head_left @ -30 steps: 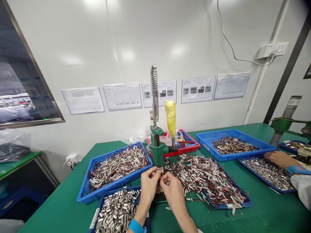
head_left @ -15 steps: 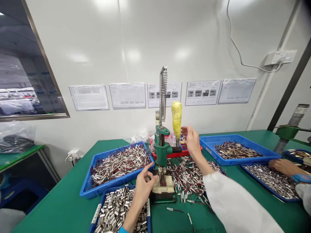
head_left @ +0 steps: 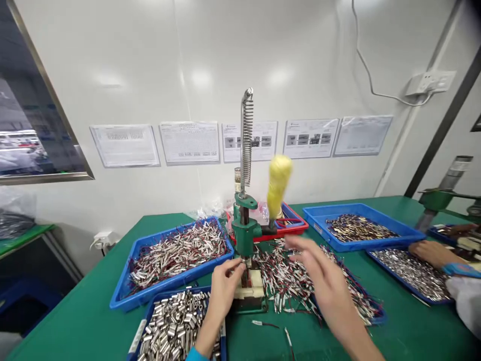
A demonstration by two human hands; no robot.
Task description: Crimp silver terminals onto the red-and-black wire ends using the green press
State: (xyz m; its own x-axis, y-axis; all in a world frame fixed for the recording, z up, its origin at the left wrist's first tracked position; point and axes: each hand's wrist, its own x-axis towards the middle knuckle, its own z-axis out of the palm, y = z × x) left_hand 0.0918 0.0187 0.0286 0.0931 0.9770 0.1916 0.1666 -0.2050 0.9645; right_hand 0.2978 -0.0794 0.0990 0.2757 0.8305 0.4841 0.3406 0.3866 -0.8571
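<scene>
A green hand press (head_left: 245,235) with a tall spring and a yellow-wrapped lever handle (head_left: 278,183) stands in front of me. My left hand (head_left: 224,286) is at the press's die, thumb and forefinger pinched together; whatever they hold is hidden. Motion blurs my right hand (head_left: 325,283), which hovers over a heap of white-tipped parts with dark red wires (head_left: 283,281). Its fingers are stretched out, holding nothing, below and right of the lever handle. Close to my left forearm, a blue tray (head_left: 224,346) holds silvery metal sleeves (head_left: 175,321).
At the left, a blue tray (head_left: 122,293) bears more wired parts. Behind the press lies a red tray (head_left: 296,229). Rightward are a blue tray of brassy parts (head_left: 311,220) and a tray of shiny parts, with a co-worker's hand (head_left: 432,253) in it. Two loose wired pieces lie in front.
My right hand has come away from the lever handle, down and toward me. The handle is tilted right and blurred. My left fingers have closed together at the die.
</scene>
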